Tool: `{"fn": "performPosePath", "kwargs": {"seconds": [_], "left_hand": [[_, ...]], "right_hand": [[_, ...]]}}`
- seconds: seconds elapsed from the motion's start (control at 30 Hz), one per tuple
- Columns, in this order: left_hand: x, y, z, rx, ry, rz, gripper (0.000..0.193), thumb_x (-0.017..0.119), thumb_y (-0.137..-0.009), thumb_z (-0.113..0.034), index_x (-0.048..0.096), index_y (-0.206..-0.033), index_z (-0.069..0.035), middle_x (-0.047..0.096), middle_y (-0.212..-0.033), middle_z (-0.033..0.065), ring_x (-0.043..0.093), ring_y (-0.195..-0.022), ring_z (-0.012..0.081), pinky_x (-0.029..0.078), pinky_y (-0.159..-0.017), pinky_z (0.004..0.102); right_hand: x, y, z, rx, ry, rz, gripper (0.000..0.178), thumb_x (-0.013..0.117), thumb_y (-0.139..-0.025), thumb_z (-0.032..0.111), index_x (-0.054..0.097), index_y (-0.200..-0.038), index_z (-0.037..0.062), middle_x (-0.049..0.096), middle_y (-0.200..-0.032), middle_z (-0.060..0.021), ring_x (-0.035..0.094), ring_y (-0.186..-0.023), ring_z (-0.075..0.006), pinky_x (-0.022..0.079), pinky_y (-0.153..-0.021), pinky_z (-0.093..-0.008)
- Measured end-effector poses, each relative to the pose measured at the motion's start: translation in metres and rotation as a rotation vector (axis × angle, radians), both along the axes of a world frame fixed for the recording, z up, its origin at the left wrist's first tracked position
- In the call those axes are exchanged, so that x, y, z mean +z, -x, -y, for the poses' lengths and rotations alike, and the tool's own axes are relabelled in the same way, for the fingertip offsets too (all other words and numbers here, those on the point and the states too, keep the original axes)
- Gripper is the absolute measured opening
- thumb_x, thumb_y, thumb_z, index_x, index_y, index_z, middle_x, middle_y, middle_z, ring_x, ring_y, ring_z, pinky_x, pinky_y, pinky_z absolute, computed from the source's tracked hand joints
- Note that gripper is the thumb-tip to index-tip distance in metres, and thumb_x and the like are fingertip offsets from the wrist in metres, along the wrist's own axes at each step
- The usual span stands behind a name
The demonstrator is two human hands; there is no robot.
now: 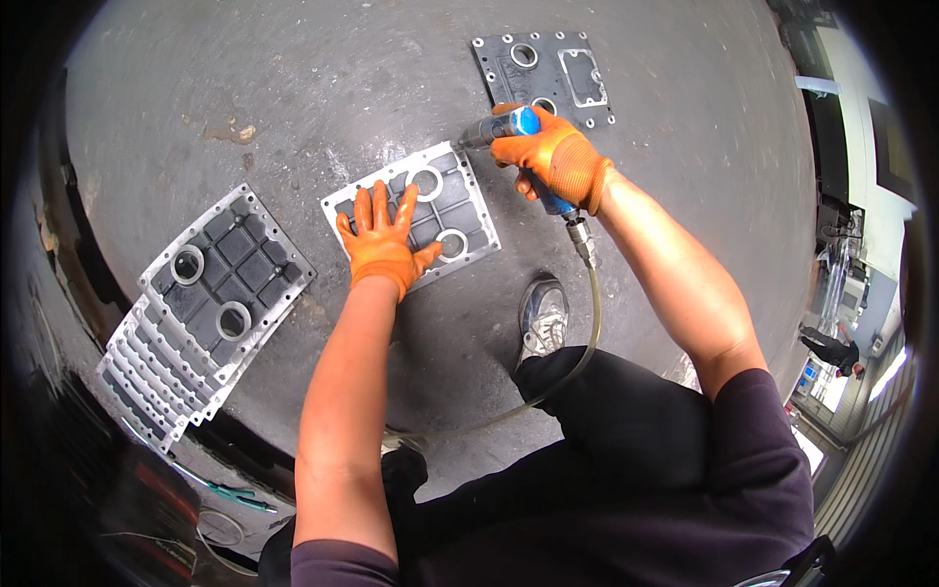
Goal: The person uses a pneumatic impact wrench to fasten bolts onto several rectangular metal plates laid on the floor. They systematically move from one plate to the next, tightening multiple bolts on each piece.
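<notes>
A ribbed cast-metal cover plate (469,210) with two round holes and a bright machined rim lies on the grey work surface in front of me. Across its left part my left hand (380,235), in an orange glove, rests flat with fingers spread. My right hand (556,157), gloved alike, grips a blue and grey air-powered tool (558,196). The tool's head points left, its tip at the plate's far right corner; whether it touches the rim I cannot tell. A clear air hose (595,313) runs from the tool's handle down past my leg.
Similar cover plates (235,269) are stacked in a leaning row at the left. Another flat plate (533,73) lies beyond my right hand. A teal air blow gun (240,497) lies at lower left. My shoe (543,315) is near the plate. Another person (831,350) stands far right.
</notes>
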State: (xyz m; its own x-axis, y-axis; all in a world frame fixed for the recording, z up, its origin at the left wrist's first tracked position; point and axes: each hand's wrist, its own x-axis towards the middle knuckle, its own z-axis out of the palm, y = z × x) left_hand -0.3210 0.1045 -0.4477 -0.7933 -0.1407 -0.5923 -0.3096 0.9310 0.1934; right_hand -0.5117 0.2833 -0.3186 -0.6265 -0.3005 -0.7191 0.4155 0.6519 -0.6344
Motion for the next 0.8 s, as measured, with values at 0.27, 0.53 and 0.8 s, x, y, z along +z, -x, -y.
{"fn": "performPosePath", "kwargs": {"seconds": [0.27,0.53,0.8], "left_hand": [[-0.002,0.004,0.004,-0.009,-0.072,0.058,0.134,0.086,-0.079,-0.076,0.007,-0.181,-0.039,0.003,-0.189,0.0169,-0.003,-0.175,0.0395,0.01,-0.131,0.0749],[0.003,0.008,0.003,-0.144,-0.021,0.195,0.152,0.09,-0.072,-0.078,-0.001,-0.183,-0.028,-0.004,-0.188,0.0232,-0.006,-0.173,0.0469,0.011,-0.125,0.0841],[0.005,0.008,0.003,-0.125,-0.036,0.203,0.153,0.092,-0.071,-0.076,0.0,-0.183,-0.029,-0.005,-0.189,0.0217,-0.008,-0.174,0.045,0.008,-0.126,0.0834]], "right_hand": [[-0.022,0.02,0.01,0.125,-0.121,-0.032,0.067,0.078,-0.092,0.019,0.058,-0.154,0.0052,0.072,-0.095,-0.0073,0.066,-0.06,-0.0155,0.054,-0.051,-0.0342],[-0.016,0.02,0.021,0.301,-0.118,-0.075,0.068,0.077,-0.091,0.019,0.059,-0.155,0.006,0.071,-0.091,-0.0066,0.065,-0.06,-0.016,0.053,-0.051,-0.0339],[-0.013,0.02,0.036,0.165,-0.226,0.006,0.071,0.077,-0.09,0.019,0.057,-0.158,0.0083,0.07,-0.089,-0.0075,0.063,-0.055,-0.0165,0.052,-0.049,-0.0354]]}}
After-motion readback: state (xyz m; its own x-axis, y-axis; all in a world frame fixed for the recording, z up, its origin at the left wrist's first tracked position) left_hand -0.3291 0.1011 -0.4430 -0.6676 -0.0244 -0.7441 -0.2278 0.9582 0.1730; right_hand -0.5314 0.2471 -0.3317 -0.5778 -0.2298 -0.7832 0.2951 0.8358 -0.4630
